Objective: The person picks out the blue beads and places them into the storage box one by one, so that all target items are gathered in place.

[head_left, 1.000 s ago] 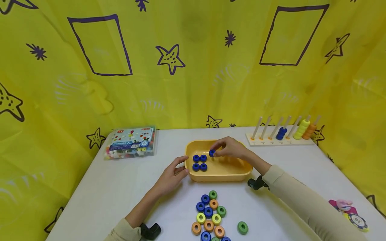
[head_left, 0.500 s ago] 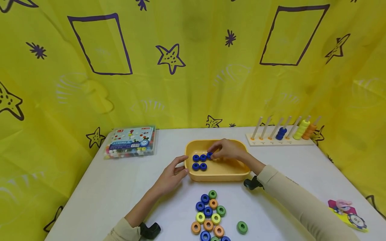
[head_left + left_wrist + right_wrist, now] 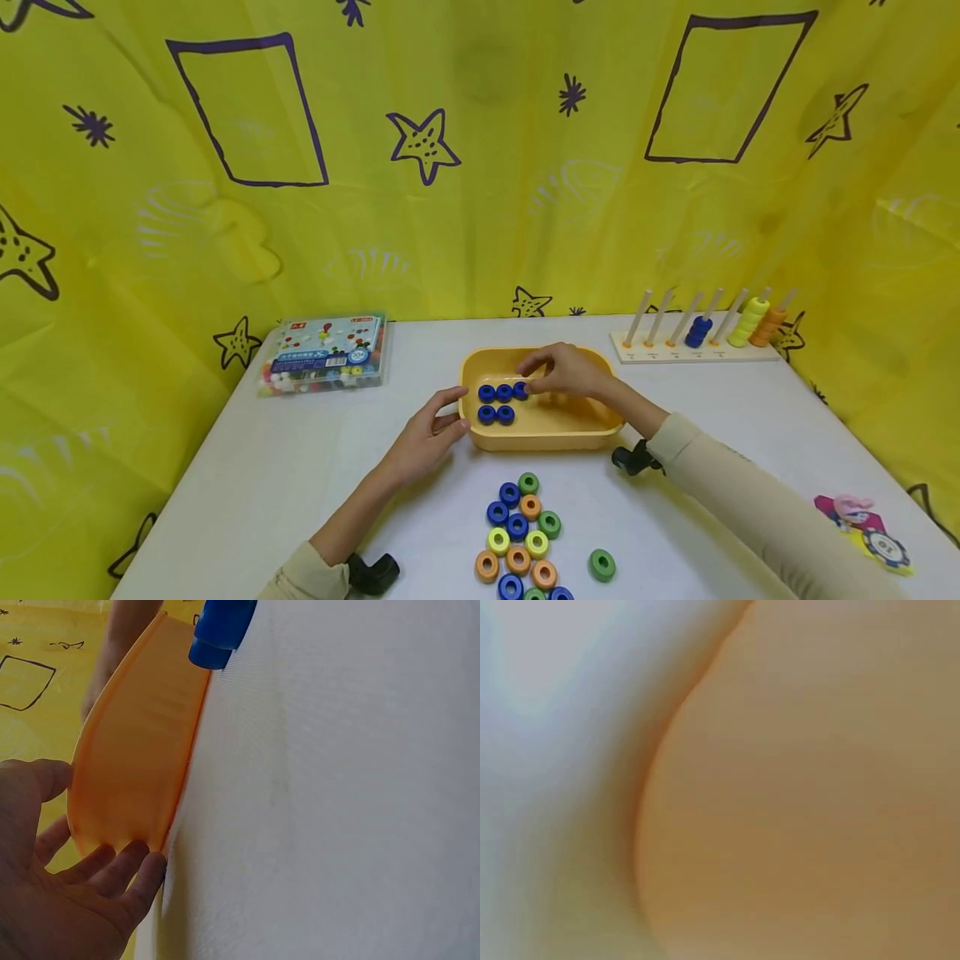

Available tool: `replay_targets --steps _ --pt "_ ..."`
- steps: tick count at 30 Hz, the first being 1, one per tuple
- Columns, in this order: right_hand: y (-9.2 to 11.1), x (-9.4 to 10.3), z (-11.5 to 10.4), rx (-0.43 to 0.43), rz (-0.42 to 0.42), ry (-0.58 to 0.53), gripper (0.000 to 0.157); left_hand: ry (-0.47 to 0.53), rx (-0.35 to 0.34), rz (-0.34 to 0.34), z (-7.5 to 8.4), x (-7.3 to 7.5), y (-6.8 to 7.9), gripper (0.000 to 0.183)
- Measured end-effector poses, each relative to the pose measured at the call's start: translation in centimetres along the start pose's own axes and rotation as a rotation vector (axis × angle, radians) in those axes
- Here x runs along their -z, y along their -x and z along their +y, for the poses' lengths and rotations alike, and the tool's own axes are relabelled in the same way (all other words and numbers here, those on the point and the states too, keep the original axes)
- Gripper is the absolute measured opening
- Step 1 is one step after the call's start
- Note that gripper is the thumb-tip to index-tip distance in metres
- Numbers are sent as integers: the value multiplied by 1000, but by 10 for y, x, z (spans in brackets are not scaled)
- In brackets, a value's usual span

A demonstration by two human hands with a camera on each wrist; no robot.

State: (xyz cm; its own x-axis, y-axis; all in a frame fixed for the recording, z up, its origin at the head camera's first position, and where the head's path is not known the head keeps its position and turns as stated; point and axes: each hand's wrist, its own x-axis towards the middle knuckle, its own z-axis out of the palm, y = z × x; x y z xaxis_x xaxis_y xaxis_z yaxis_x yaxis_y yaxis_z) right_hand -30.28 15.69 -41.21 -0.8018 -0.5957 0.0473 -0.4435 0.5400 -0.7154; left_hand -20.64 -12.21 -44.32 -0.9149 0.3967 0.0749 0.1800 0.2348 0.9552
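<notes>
In the head view, my left hand (image 3: 423, 442) holds the left end of a yellow-orange plastic tray (image 3: 547, 442). The left wrist view shows the thumb at the tray's rim and bent fingers (image 3: 120, 874) against its outer wall. Inside the tray, several blue ring beads (image 3: 487, 414) form two rows at the left. My right hand (image 3: 573, 371) is over the tray, its thumb tip right beside the rightmost blue bead (image 3: 521, 390) of the back row and its index finger apart from it. A blurred tan surface (image 3: 802, 795) fills most of the right wrist view.
Loose green, blue, orange and yellow ring beads (image 3: 518, 560) lie in front of the tray, with one green bead (image 3: 602, 565) apart. A peg rack (image 3: 660, 354) stands back right, a clear box (image 3: 326, 354) of colored pieces back left. A small colorful toy (image 3: 862, 529) lies far right.
My right hand has lowered a blue bead leftward to the end of the back row, and its index finger has lifted away from it. The left hand has stayed at the tray.
</notes>
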Motion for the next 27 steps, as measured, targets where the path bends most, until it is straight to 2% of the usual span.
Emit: replay_targets --steps 3,6,10,14,18,21,23,25,27 --pt "19 3 -23 70 49 48 28 5 8 -8 14 0 5 49" --pt "50 1 -50 160 66 62 25 -4 13 -8 27 1 9 49" --pt "100 -16 -80 189 74 49 27 -1 12 -9 28 1 10 49" --pt "148 -43 -96 106 85 -29 33 6 10 -13 26 1 9 49" --pt "184 -69 -99 -4 36 -209 37 6 10 -15 26 1 9 50" --pt "200 -83 -96 -128 -16 -299 38 4 11 -15 26 1 9 49" --pt "206 -92 -92 -182 -34 -325 38 4 11 -13 27 1 9 49" --pt "211 -99 -89 -210 -37 -333 36 4 12 -13 27 0 9 49" --pt "214 -105 -86 -188 -28 -335 33 5 16 -12 26 0 9 49"
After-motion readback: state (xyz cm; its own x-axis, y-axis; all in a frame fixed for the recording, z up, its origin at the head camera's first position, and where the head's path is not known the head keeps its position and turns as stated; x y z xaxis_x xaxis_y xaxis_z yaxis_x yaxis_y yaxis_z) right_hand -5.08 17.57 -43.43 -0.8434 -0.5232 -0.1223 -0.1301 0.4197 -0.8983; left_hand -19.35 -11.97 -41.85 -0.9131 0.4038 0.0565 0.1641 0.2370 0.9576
